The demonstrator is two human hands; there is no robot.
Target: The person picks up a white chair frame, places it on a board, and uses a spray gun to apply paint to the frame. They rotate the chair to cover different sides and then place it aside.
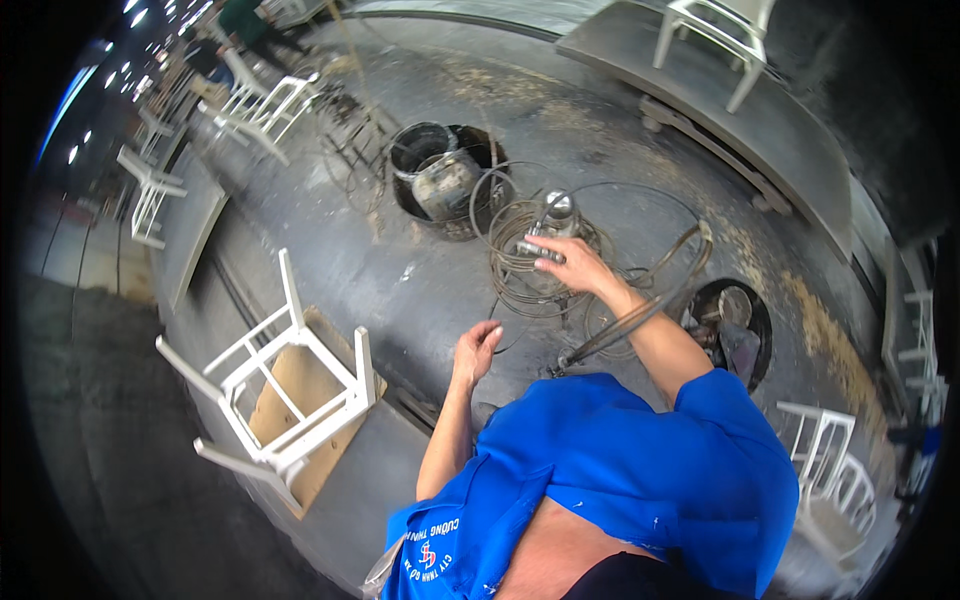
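Note:
My right hand (568,262) reaches forward and grips the handle of a metal spray gun (553,222) that rests on coiled hoses (520,275) on the grey floor. A thicker hose (640,310) loops from the coils back toward my body. My left hand (478,348) hangs lower and nearer, fingers curled around a thin hose or wire (497,330); how firmly it holds is unclear. A blue work shirt covers my torso at the bottom of the view.
A white chair frame (285,385) lies on cardboard at left. A metal paint pot (440,180) sits in a round floor opening. A second opening (735,320) is at right. More white chairs (255,105) stand behind, with a raised platform (720,110) at the back right.

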